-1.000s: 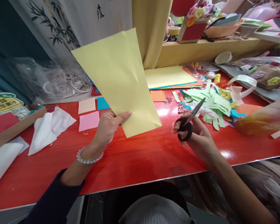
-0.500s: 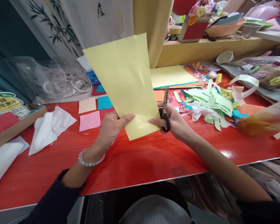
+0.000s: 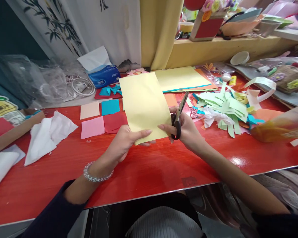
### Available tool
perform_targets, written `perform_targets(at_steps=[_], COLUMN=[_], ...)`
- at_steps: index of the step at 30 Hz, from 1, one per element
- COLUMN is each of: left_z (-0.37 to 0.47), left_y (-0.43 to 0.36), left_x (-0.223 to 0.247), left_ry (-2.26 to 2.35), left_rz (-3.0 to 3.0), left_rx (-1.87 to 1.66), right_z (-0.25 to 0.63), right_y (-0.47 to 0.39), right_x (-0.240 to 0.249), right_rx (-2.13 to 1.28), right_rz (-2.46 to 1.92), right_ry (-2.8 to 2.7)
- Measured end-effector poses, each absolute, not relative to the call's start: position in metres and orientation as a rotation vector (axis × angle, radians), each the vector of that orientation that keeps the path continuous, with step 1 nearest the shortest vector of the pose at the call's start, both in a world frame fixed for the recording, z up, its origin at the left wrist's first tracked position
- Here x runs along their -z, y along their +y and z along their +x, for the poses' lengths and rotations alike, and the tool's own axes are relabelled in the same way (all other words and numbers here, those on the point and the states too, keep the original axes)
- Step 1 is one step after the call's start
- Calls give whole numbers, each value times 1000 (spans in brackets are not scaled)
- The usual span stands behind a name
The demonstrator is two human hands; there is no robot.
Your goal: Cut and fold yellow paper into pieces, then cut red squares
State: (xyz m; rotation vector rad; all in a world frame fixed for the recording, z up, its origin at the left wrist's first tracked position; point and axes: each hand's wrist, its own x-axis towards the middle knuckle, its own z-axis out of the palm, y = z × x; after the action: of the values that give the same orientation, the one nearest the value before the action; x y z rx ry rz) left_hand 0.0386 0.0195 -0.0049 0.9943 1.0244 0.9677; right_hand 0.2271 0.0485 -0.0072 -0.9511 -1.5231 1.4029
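Observation:
A pale yellow sheet of paper (image 3: 146, 105) is held up over the red table, its near edge toward me. My left hand (image 3: 125, 140) pinches the lower left corner, thumb on top and fingers beneath. At the lower right edge, my right hand (image 3: 186, 127) grips the sheet between thumb and fingers. The same hand carries black-handled scissors (image 3: 182, 106), their blades pointing up and away, apart from the paper. Behind the sheet lies a stack of larger coloured paper (image 3: 186, 79), yellow on top.
Pink squares (image 3: 92, 127), red squares (image 3: 115, 122) and blue squares (image 3: 110, 107) lie left of the sheet. A blue tissue pack (image 3: 104, 76) stands behind them. Green paper strips (image 3: 221, 104) are heaped on the right. Crumpled white tissue (image 3: 49, 135) lies at left.
The yellow sheet has tipped down, its far edge now lower and foreshortened. Both hands keep their hold; the left fingers now show under the near edge. The view has shifted slightly.

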Motion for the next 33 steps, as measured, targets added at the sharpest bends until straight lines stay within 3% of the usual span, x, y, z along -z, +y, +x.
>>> perform_targets(at_steps=[9, 17, 26, 33], left_z=[36, 34, 31, 29], left_y=[18, 22, 25, 29], left_x=[-1, 8, 13, 22], left_ry=[1033, 1010, 981, 1028], left_rz=[1178, 1070, 963, 970], left_rx=[-998, -500, -445, -488], right_z=[237, 241, 249, 255], right_y=[47, 69, 72, 77], right_x=[4, 11, 13, 12], right_rx=[-1280, -1466, -1120, -1016], right_rz=[-989, -853, -758, -945], right_ry=[-1540, -1387, -1366, -1297])
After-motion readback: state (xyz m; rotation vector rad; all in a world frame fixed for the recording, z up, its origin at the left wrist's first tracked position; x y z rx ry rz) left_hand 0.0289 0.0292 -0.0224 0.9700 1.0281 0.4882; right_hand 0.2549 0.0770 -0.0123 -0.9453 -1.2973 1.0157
